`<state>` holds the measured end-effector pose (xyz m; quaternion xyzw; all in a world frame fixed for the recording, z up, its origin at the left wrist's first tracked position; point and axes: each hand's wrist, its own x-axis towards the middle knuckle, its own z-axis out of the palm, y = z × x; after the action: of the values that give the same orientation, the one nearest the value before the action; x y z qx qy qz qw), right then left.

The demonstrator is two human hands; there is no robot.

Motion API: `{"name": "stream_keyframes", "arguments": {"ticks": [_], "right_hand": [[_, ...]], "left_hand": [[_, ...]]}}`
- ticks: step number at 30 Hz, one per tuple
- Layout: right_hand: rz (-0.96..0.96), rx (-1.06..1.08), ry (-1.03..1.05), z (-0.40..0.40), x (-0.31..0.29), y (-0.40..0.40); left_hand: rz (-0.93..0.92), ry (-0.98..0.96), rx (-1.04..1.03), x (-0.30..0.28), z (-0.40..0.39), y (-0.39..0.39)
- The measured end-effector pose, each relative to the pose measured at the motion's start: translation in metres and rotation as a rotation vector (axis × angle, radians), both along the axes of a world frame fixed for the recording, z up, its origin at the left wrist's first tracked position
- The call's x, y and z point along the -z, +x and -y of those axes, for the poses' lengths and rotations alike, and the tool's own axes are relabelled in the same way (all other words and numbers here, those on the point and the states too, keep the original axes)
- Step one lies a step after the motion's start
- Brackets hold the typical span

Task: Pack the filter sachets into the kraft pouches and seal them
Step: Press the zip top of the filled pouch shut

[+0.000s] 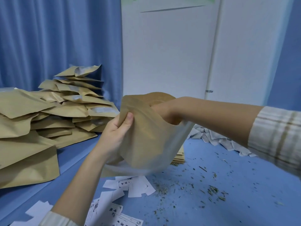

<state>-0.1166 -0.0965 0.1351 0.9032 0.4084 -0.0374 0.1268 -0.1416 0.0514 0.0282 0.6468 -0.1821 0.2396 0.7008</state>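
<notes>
A kraft pouch [146, 136] with a clear window side is held up above the blue table, its mouth facing up and to the right. My left hand [116, 128] pinches its left edge between thumb and fingers. My right hand [162, 110] is pushed into the pouch's mouth up to the wrist; its fingers and anything in them are hidden inside. White filter sachets [216, 139] lie in a heap on the table behind my right forearm. A flat stack of empty pouches [180, 156] shows below the held pouch.
A big pile of filled kraft pouches [61, 108] covers the table's left side against a blue curtain. White printed paper labels [130, 186] lie scattered at the front. Dried herb crumbs [211, 190] litter the blue tabletop [244, 185] on the right. A white door stands behind.
</notes>
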Motion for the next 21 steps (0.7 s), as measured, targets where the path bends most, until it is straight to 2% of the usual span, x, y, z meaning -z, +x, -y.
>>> {"name": "stream_keyframes", "arguments": {"ticks": [3,5,11,14,18,21], "right_hand": [[-0.117,0.137,0.058,0.01,-0.011,0.0],[-0.135,0.145,0.103,0.016,-0.018,0.001],[-0.039,0.122,0.536,0.057,-0.026,0.017],[0.024,0.015,0.556,0.075,-0.012,0.027],[-0.005,0.044,0.714,0.081,0.004,0.047],[-0.053,0.021,0.782,0.078,0.01,0.051]], "left_hand": [[-0.059,-0.034,0.01,0.001,-0.006,0.005],[-0.094,-0.084,0.028,0.003,-0.009,0.008],[-0.18,-0.178,0.065,0.007,-0.013,0.012],[-0.21,-0.217,0.088,0.01,-0.019,0.013],[-0.218,-0.176,0.149,0.011,-0.027,0.014],[-0.134,-0.103,0.129,-0.001,-0.031,0.016]]}}
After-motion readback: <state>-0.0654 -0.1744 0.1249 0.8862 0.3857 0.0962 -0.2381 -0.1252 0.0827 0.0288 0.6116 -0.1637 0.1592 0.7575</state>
